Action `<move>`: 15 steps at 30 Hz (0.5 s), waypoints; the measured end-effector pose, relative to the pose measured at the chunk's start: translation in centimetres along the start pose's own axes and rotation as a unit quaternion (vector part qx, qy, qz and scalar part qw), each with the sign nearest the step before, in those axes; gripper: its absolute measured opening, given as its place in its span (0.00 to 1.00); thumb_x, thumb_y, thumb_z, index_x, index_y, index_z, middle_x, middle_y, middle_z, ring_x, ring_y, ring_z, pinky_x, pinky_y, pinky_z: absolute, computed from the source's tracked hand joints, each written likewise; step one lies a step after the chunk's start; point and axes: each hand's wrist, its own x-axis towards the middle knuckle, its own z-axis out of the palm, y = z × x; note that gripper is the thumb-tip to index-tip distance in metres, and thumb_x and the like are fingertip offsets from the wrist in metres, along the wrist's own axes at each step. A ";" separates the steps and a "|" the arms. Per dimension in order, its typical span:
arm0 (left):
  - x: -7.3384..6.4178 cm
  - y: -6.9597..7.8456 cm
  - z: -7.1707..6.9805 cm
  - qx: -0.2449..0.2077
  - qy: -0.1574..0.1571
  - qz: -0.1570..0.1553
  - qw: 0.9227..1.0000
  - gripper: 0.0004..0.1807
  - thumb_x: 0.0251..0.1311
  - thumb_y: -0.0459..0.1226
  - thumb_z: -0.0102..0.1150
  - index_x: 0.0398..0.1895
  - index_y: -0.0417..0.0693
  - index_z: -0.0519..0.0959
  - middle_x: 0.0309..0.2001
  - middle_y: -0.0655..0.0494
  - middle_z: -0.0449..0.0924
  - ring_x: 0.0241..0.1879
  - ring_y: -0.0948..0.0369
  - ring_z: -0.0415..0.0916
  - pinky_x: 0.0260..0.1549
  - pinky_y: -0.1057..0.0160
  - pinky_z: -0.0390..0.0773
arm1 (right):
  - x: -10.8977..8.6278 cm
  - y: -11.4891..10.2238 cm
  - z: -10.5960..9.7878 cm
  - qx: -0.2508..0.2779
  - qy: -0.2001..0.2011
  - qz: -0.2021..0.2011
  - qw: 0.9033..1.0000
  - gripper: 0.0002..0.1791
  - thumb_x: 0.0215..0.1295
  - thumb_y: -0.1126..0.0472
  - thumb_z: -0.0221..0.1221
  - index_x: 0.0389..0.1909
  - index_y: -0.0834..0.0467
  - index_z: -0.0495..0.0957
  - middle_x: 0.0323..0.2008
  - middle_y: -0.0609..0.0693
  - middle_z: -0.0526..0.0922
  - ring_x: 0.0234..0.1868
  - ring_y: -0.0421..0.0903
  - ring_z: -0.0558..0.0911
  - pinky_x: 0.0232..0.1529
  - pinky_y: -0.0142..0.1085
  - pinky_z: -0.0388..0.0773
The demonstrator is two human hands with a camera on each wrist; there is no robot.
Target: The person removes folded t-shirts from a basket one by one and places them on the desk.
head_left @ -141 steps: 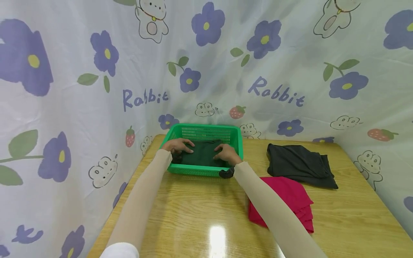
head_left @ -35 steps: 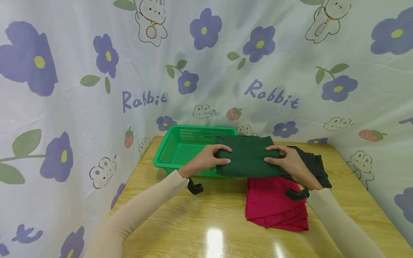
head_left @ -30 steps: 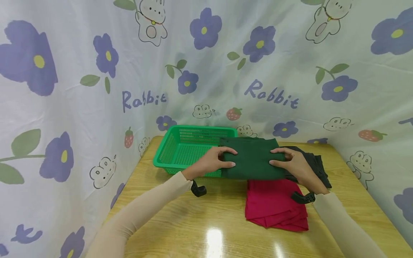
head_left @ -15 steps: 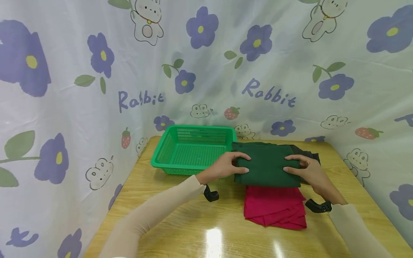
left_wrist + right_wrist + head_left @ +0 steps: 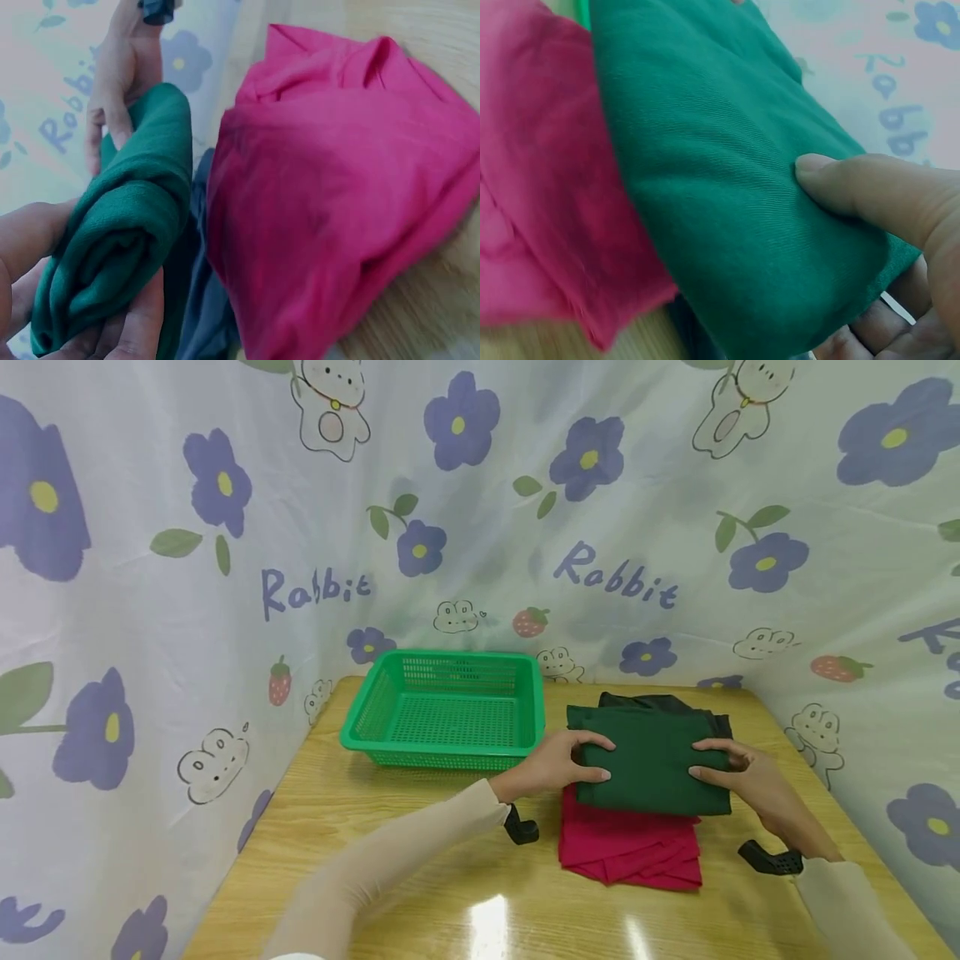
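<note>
A folded dark-green garment [image 5: 648,764] is held level above the right side of the table. My left hand [image 5: 558,762] grips its left end, thumb on top and fingers beneath. At the opposite end my right hand [image 5: 757,781] grips it the same way. The left wrist view shows the green garment [image 5: 127,217] end-on, its layers rolled inward. Under and in front of it lies a folded pink-red garment [image 5: 630,852], its back part hidden. A black garment [image 5: 645,702] shows behind, mostly covered from view.
A green perforated plastic basket [image 5: 442,753] with nothing in it stands at the back left of the wooden table [image 5: 390,877]. A printed curtain [image 5: 495,577] hangs close behind the table and along its sides.
Both hands lifted the green garment out of the basket and carried it right, then nearer to me, over the pink-red and black garments. The basket stayed in place.
</note>
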 end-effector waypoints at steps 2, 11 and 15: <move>0.4 0.3 0.6 0.008 -0.008 0.004 1.000 0.23 0.64 0.40 0.72 0.62 0.56 0.82 0.21 0.57 0.76 0.22 0.65 0.69 0.25 0.68 0.71 | -0.3 0.5 -0.6 0.003 -0.003 0.007 1.000 0.32 0.69 0.47 0.68 0.70 0.55 0.74 0.76 0.66 0.57 0.68 0.63 0.65 0.56 0.55 0.76; 1.9 0.5 3.9 -0.006 -0.020 -0.005 1.000 0.23 0.63 0.41 0.73 0.61 0.59 0.82 0.15 0.57 0.66 0.16 0.64 0.59 0.22 0.68 0.66 | -1.9 3.1 -2.8 0.007 -0.005 0.028 1.000 0.33 0.70 0.48 0.67 0.71 0.55 0.73 0.76 0.72 0.51 0.70 0.72 0.60 0.60 0.65 0.71; 2.5 0.2 5.5 -0.017 -0.016 -0.007 1.000 0.22 0.61 0.40 0.74 0.59 0.59 0.84 0.36 0.63 0.79 0.30 0.68 0.69 0.27 0.70 0.72 | -2.5 4.4 -3.4 0.002 -0.009 0.039 0.999 0.33 0.70 0.48 0.66 0.71 0.56 0.72 0.75 0.74 0.52 0.70 0.74 0.60 0.58 0.62 0.75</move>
